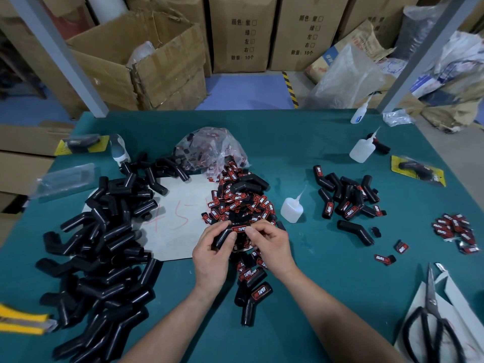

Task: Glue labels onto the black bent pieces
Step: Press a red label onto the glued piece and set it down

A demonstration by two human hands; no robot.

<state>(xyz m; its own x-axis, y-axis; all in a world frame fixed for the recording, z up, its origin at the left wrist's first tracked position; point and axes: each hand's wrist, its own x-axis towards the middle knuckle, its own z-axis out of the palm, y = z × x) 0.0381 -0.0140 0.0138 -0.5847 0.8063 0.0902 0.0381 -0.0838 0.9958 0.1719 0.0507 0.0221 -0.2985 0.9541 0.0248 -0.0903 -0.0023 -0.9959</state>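
My left hand (212, 254) grips a black bent piece (224, 235) over the middle of the green table (327, 142). A red and black label (240, 228) lies on the piece's upper arm, and my right hand (272, 244) pinches that label against it. Beneath and beyond my hands spreads a heap of loose labels (241, 200). A large pile of unlabelled bent pieces (104, 244) fills the left side. Labelled pieces (348, 200) lie in a group to the right, and one labelled piece (252, 297) rests near my wrists. A small glue bottle (292, 209) stands right of the label heap.
Scissors (429, 318) lie on white paper at the lower right. Two more glue bottles (362, 150) stand at the far right. A plastic bag of labels (209, 150) sits behind the heap, a yellow knife (23, 320) at the left edge. Cardboard boxes (146, 61) stand beyond the table.
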